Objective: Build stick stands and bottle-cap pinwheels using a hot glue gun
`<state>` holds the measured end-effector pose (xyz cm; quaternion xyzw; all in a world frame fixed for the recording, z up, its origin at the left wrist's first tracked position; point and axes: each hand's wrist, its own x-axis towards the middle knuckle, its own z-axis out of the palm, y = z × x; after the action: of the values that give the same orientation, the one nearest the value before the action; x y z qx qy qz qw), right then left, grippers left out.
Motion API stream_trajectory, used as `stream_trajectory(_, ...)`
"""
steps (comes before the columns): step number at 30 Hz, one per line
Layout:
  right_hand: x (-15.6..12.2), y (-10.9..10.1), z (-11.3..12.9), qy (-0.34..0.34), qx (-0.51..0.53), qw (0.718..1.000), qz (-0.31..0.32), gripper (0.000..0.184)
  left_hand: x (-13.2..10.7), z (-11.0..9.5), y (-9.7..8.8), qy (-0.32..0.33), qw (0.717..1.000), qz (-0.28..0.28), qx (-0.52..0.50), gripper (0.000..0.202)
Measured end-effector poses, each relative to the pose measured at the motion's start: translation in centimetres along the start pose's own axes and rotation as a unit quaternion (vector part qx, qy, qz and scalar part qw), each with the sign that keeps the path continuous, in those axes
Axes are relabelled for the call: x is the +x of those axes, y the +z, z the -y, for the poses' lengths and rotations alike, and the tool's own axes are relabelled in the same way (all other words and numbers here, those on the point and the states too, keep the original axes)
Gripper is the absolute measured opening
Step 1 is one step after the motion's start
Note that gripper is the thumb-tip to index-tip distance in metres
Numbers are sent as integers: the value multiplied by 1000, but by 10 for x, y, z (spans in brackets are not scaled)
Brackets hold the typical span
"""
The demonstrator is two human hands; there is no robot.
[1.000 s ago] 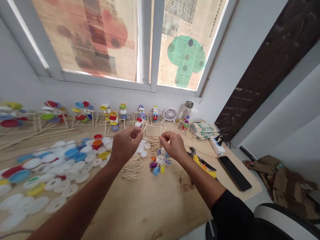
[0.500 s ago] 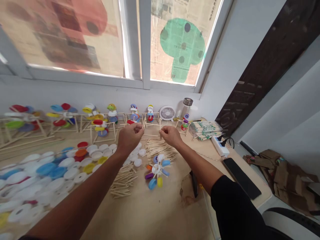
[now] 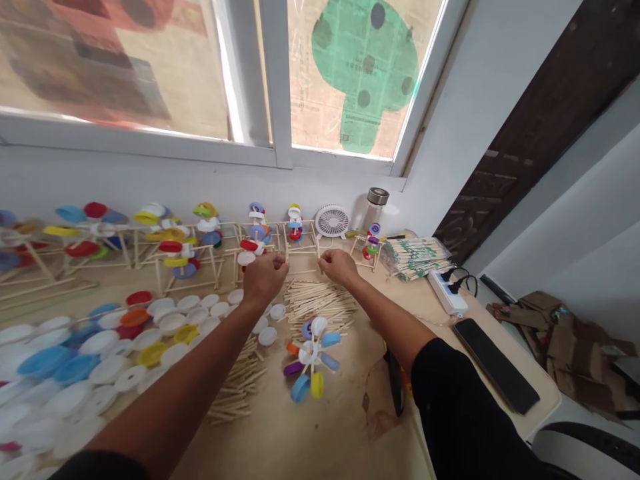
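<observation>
Both hands reach to the back of the table, one on each side of a small wooden stick frame [image 3: 303,252]. The fingers of my left hand [image 3: 269,272] are pinched at its left upright. My right hand [image 3: 339,267] pinches at the right upright; the fingertips partly hide the contact. Just behind stands a small bottle-cap wheel [image 3: 295,225]; whether it belongs to the same frame, I cannot tell. Below the hands lies a pile of wooden sticks [image 3: 320,303]. A larger wheel of coloured bottle caps [image 3: 311,353] lies nearer to me.
Loose bottle caps [image 3: 100,343] cover the left side. Finished cap wheels on stands [image 3: 95,230] line the wall. A white fan [image 3: 333,221], a glass bottle [image 3: 374,210], bagged sticks [image 3: 417,257], a power strip [image 3: 447,293] and a black phone [image 3: 495,365] are at right.
The camera view has shifted slightly, moving the table items in the picture. My left hand appears a little lower and further left; both hands keep their pinch at the stick frame.
</observation>
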<state>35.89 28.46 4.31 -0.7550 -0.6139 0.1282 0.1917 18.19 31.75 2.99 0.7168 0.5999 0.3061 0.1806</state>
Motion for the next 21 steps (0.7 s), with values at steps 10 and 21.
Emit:
stream_trajectory(10, 17, 12, -3, -1, -20, 999, 28, 21, 10, 7, 14, -14, 998, 9, 58, 21)
stream_trajectory(21, 25, 17, 0, -5, -28, 999, 40, 19, 13, 12, 21, -24, 996, 3, 80, 31)
